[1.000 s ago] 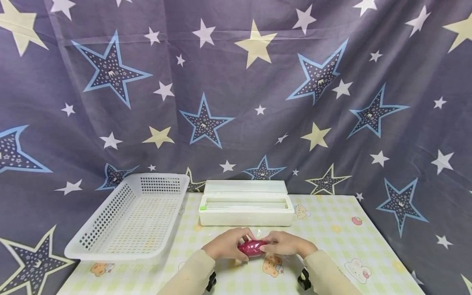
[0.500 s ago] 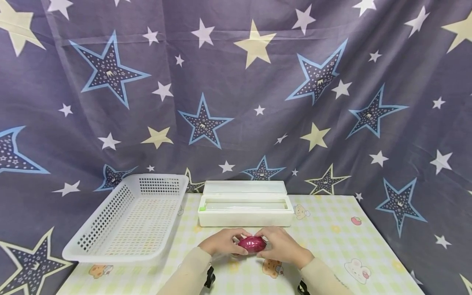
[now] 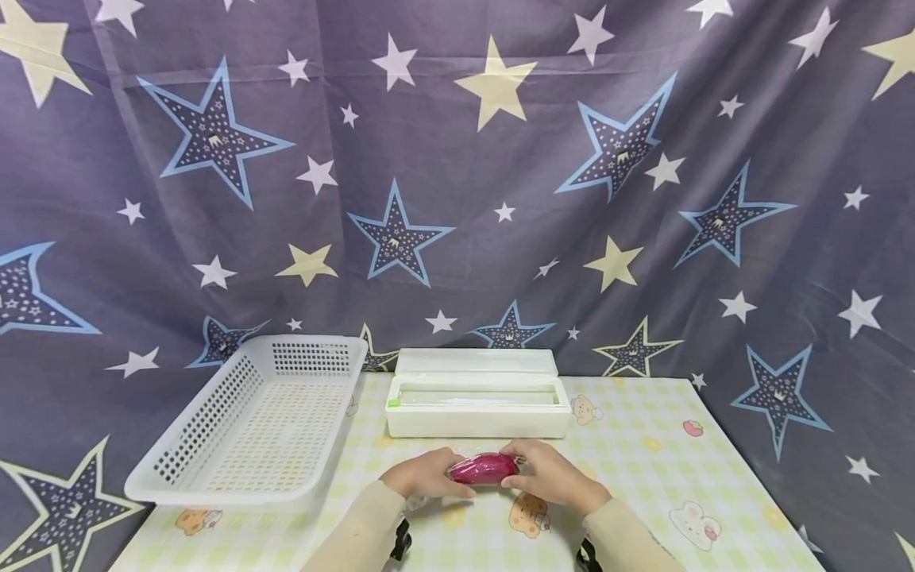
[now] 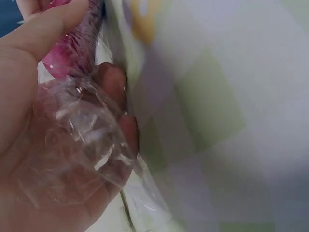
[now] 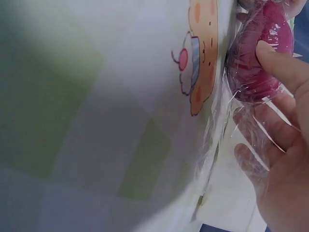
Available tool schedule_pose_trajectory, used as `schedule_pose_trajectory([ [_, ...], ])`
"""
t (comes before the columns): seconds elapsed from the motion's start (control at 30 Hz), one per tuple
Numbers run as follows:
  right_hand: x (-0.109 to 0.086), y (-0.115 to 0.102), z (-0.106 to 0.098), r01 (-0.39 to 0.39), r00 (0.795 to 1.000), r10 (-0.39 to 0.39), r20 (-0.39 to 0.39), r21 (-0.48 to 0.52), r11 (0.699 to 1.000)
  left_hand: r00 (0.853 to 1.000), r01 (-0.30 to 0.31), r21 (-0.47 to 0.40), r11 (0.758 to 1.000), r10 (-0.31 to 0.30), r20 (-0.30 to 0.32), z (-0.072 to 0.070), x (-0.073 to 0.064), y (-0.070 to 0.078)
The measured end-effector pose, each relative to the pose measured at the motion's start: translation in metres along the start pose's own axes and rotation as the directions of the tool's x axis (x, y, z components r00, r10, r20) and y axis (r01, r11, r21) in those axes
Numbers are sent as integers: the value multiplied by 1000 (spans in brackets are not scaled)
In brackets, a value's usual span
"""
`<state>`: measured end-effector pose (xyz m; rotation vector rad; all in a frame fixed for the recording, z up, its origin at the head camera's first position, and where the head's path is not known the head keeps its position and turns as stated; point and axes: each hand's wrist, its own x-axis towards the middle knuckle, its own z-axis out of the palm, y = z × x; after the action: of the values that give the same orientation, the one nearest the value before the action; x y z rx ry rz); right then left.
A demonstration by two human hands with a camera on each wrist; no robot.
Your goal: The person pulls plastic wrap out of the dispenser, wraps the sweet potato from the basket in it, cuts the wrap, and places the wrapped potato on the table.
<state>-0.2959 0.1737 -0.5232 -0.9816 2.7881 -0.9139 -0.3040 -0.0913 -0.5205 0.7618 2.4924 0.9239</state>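
Observation:
A shiny purplish-red oblong thing (image 3: 484, 469), possibly a vegetable, is wrapped in clear cling film and held level above the table in the head view. My left hand (image 3: 425, 473) grips its left end between thumb and fingers. Loose crumpled cling film (image 4: 89, 128) trails over that palm in the left wrist view. On the other end, my right hand (image 3: 550, 477) pinches the piece, its thumb pressed on the wrapped side and its fingers behind. More film (image 5: 251, 128) hangs past those fingers in the right wrist view. Its exact kind is unclear through the film.
Behind the hands stands a long white box (image 3: 477, 423) with its lid raised and what looks like a film roll inside. A white perforated basket (image 3: 221, 499) stands at the left. The checked tablecloth (image 3: 629, 453) covers the table, with a star-patterned curtain (image 3: 457, 159) behind.
The wrapped piece has turned between my hands and now shows more of its length. My left hand has shifted slightly left, and my right hand has changed its hold on the right end.

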Motion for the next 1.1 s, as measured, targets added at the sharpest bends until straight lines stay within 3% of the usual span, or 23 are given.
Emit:
schedule_pose_trajectory([
  [0.17, 3, -1, -3, 9, 1000, -9, 18, 4, 1000, 999, 45, -21, 999, -45, -16, -4, -4, 0],
  [0.3, 5, -5, -7, 18, 999, -18, 35, 4, 1000, 999, 36, -14, 999, -36, -32, -8, -7, -1],
  [0.43, 9, -7, -11, 10, 998, -11, 60, 18, 1000, 996, -35, 41, 999, 39, -86, -11, -6, 0],
  [0.6, 15, -8, -14, -15, 996, 12, 89, 32, 999, 975, -116, 151, 982, 141, -169, -12, -3, 7],
  [0.77, 19, -8, -14, -26, 995, 20, 100, 65, 998, 960, -170, 194, 966, 207, -191, -11, 1, 19],
  [0.97, 20, -8, -14, -25, 994, 16, 109, 85, 996, 964, -126, 207, 970, 169, -208, -7, 4, 25],
  [1.1, 21, -10, -14, -33, 994, 23, 109, 96, 995, 958, -92, 223, 970, 147, -246, -2, 6, 22],
])
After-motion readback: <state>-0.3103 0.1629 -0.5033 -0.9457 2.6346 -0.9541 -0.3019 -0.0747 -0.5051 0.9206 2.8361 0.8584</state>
